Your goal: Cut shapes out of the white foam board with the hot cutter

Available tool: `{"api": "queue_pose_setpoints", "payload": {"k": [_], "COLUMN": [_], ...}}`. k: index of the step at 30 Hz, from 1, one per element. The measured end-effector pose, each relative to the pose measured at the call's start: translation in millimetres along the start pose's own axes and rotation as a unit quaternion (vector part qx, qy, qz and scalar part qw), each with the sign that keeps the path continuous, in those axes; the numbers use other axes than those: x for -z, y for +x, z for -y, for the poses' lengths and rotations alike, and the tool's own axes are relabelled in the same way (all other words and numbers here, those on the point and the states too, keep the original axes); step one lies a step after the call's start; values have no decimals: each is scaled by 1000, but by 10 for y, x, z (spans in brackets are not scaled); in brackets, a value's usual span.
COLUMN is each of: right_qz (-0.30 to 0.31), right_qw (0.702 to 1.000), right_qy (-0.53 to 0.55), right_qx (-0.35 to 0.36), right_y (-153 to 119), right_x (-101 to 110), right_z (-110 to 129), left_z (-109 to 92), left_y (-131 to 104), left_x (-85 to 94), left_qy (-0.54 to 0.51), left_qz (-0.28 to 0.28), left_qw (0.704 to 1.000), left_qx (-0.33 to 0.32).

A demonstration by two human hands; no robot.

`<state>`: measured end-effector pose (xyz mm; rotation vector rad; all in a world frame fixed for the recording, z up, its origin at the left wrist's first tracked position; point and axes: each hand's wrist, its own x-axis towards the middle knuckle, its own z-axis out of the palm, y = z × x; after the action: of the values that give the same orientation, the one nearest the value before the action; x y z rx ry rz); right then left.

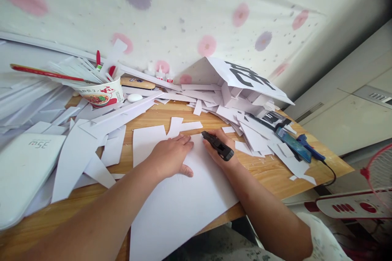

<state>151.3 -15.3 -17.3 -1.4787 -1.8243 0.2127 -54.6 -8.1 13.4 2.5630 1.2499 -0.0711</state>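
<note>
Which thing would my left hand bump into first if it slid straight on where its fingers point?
Most likely the front end of the black cutter in your right hand, just ahead of your left hand across the white sheet. Depth is unclear, so your right fingertips might come first.

The wooden bench (260,167) bore a large white sheet (183,204), paper scraps (113,144), a printed paper cup (104,93) and a phone (294,144).

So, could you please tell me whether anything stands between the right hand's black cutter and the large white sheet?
Nothing visible does: the right hand holds the black cutter near the far edge of the large white sheet. The left hand lies on that sheet, beside the cutter, not between.
</note>
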Motion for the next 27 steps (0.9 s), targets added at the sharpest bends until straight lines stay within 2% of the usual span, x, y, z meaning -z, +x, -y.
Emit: {"api": "queue_pose_setpoints", "payload": {"k": [3, 8, 12, 27], "right_qz": [-5, -21, -24, 20], "right_qw": [999, 997, 995, 987], "right_qy": [-22, 1, -36, -106], "right_qx": [34, 69, 93, 116], "right_y": [-3, -21, -29, -44], "right_x": [3, -30, -40, -5], "right_z": [2, -45, -18, 71], "left_z": [-5, -19, -24, -86], "left_y": [-5, -21, -24, 30], "left_x": [6, 28, 27, 81], "left_qy": [6, 7, 11, 4], "left_qz": [-2, -4, 0, 39], "left_qw": [1000, 1000, 1000, 999], "left_qx": [-2, -4, 3, 33]}}
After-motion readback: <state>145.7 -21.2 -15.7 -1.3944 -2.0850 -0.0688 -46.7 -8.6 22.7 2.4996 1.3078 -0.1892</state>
